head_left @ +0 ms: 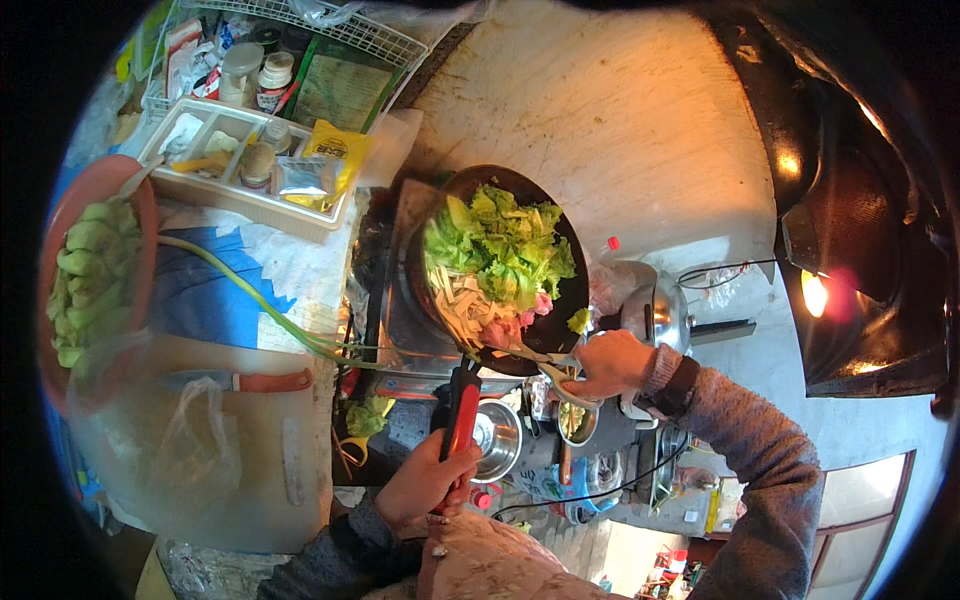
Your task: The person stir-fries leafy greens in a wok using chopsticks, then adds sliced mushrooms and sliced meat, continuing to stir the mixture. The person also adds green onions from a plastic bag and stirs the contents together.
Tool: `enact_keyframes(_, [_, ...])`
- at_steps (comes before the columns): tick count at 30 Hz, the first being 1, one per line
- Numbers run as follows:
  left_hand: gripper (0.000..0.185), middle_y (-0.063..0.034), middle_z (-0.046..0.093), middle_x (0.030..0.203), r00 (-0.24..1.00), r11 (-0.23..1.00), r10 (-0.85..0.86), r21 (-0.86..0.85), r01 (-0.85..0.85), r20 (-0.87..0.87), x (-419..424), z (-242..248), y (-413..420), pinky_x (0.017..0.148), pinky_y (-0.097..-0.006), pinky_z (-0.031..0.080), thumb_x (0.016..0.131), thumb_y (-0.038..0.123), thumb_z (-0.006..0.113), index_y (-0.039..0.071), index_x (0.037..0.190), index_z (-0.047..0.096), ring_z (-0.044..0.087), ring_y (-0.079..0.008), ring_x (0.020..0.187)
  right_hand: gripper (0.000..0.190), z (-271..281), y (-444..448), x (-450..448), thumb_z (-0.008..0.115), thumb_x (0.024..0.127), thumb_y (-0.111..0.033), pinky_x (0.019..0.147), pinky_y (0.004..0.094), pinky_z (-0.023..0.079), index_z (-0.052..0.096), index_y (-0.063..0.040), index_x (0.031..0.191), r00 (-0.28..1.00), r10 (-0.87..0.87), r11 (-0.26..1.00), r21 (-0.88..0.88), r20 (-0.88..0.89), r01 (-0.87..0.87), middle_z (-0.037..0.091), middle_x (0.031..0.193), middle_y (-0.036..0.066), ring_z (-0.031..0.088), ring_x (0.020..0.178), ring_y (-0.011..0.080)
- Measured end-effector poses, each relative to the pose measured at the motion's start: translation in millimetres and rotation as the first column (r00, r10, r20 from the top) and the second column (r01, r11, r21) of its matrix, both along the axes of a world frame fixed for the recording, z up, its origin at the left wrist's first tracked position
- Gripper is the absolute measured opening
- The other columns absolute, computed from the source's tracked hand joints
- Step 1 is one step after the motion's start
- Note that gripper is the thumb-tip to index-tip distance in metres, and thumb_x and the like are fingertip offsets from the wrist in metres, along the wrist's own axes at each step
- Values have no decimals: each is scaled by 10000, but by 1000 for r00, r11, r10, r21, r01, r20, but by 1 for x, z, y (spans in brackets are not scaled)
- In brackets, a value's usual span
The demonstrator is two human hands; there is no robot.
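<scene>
My left hand grips the red and black handle of a dark frying pan. The pan sits over a stove. Torn green lettuce leaves fill its far part. Nearer me lie pale flat strips, with pieces of pink meat beside them. My right hand holds scissors with pale handles, their blades reaching over the pan's near rim towards the meat. I cannot tell whether the blades touch it.
Left of the stove, a knife and a plastic bag lie on a cutting board. Beyond are a pink basin of green vegetables and a seasoning box. A steel bowl, a small pot and a kettle stand to the right.
</scene>
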State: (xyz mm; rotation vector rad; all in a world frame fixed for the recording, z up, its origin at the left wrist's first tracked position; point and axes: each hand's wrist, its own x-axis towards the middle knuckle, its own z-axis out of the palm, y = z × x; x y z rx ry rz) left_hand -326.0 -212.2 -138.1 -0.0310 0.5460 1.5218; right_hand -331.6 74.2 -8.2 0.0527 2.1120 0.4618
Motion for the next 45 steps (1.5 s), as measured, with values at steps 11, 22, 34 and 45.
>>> enact_keyframes(11, [200,-9,419,697,999,998,46,45,-47,26,2,-3,1,404,-235,323,981,232,521,82,964,389,391,-72,485,485,-26,-3,-38,637,715,-479,607,448,535,693,-1,781,994,110,993,-42,9,-109,667,730,200,664,678,370])
enact_keyframes(22, [207,-14,408,651,999,999,29,29,-30,30,0,0,0,397,-249,333,984,220,512,74,967,367,382,-84,462,443,-34,19,19,624,822,-398,466,383,437,672,19,682,873,-450,824,-464,-189,325,529,476,171,557,431,256])
enact_keyframes(34, [210,-12,401,666,999,996,25,82,-28,30,-3,-4,-2,415,-252,346,986,231,502,74,941,369,388,-85,480,527,11,1,37,630,751,-524,533,459,488,642,3,763,945,56,996,-49,-323,-76,615,608,196,622,568,370])
enact_keyframes(45, [221,-16,413,627,998,998,41,34,-43,47,-1,-3,-1,383,-245,323,989,237,511,66,972,373,375,-78,453,591,-9,-4,-21,599,756,-589,588,453,524,688,-5,746,995,100,995,15,-6,-100,640,647,198,651,641,377])
